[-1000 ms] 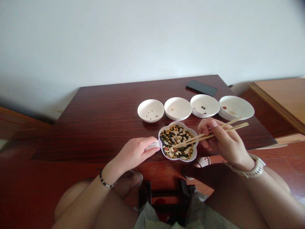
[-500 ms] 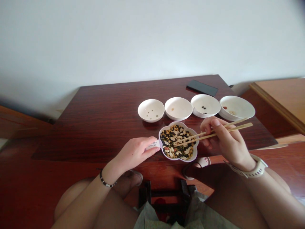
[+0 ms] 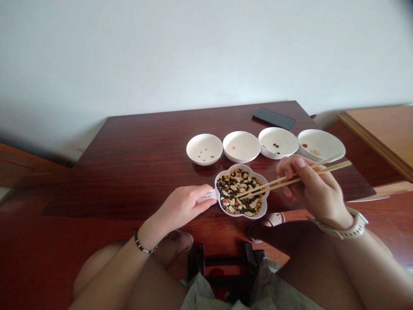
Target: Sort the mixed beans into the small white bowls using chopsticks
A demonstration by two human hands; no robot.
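- Both hands busy: left hand (image 3: 180, 204) is curled shut, thumb and fingers pinching the labelled handle (image 3: 206, 196) of a flower-shaped dish (image 3: 266, 206), right by the table's near edge.
- That dish is full of a mix (image 3: 237, 183) of peanuts plus black and yellow bits, all jumbled up.
- Four white bowls sit in a row just beyond it. Leftmost bowl (image 3: 211, 143): a few small greenish beans (image 3: 212, 156). Second bowl (image 3: 248, 148): one pale yellow bit (image 3: 233, 147). Third bowl (image 3: 287, 142): some black beans (image 3: 276, 146). Rightmost bowl (image 3: 325, 142): a reddish bit (image 3: 304, 145) and pale bits (image 3: 314, 152).
- Right hand (image 3: 314, 187) has its fingers closed around wooden chopsticks (image 3: 274, 186), tips close together down at the mix. Can't tell if they're nipping anything.
- Back ends of the sticks cross in front of the rightmost bowl's near rim.
- Dark phone (image 3: 273, 119) lies behind the bowls, far right on the reddish-brown table (image 3: 145, 150).
- Pale watch (image 3: 353, 228) on the right wrist, beaded bracelet (image 3: 143, 247) on the left.
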